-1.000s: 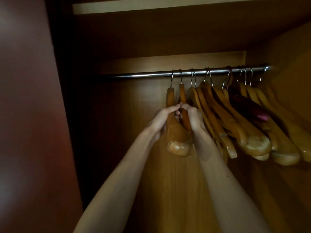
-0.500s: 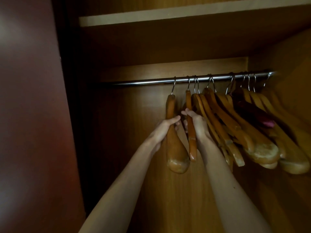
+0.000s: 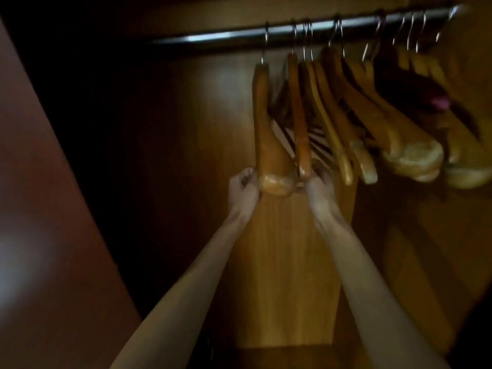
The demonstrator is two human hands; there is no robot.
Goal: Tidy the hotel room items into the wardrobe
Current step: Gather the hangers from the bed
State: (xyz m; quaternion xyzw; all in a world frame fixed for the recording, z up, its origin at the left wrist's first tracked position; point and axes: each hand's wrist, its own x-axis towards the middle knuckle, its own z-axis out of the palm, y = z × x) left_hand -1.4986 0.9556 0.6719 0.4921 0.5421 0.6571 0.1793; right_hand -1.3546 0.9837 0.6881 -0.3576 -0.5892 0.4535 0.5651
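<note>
Several wooden hangers hang on a metal rail (image 3: 306, 33) inside the wardrobe. The leftmost hanger (image 3: 266, 134) has a broad rounded lower end, and a slimmer second hanger (image 3: 299, 121) hangs just right of it. My left hand (image 3: 243, 191) sits against the left side of the leftmost hanger's rounded end, fingers curled. Just below and right of the second hanger's lower tip is my right hand (image 3: 319, 189), fingers pointing up. The frame is blurred, so I cannot tell whether either hand grips a hanger.
More wooden hangers (image 3: 386, 123) crowd the rail to the right, one with a dark garment showing a pink spot (image 3: 440, 102). The reddish wardrobe door (image 3: 48, 235) stands at the left. The wooden back panel (image 3: 287, 262) is behind my arms.
Both hands have slid down from the hangers' upper parts to their lower ends. The view has tilted downward, so the rail now sits at the top edge.
</note>
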